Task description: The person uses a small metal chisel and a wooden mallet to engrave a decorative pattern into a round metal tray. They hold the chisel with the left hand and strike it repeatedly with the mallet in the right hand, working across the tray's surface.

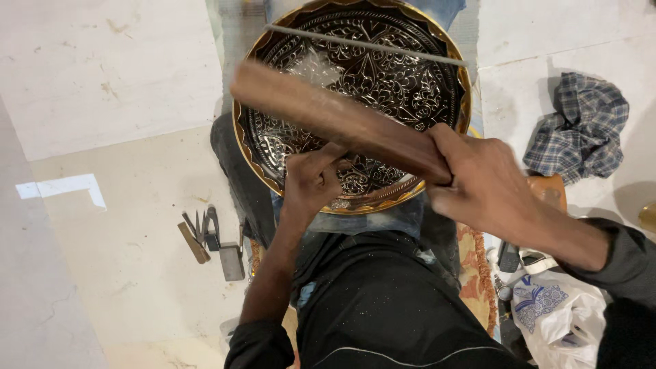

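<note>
One large round metal tray (pixel 383 82), dark with silvery engraved scrollwork and a scalloped gold rim, rests tilted on the person's lap over blue jeans. The left hand (pixel 313 181) lies on the tray's lower part with its grip closed, fingers curled tight; what it pinches is too small to tell. The right hand (pixel 478 184) has its grip wrapped fully around one end of a long brown wooden stick (pixel 328 116), which slants up and left across the tray, blurred. A thin grey rod (pixel 369 44) lies across the tray's upper part. On the pale floor to the left sits a small cluster of metal tools (pixel 208 236). To the right lie a crumpled checked cloth (pixel 581 126) and, nearer, a white plastic bag (pixel 557 311).
</note>
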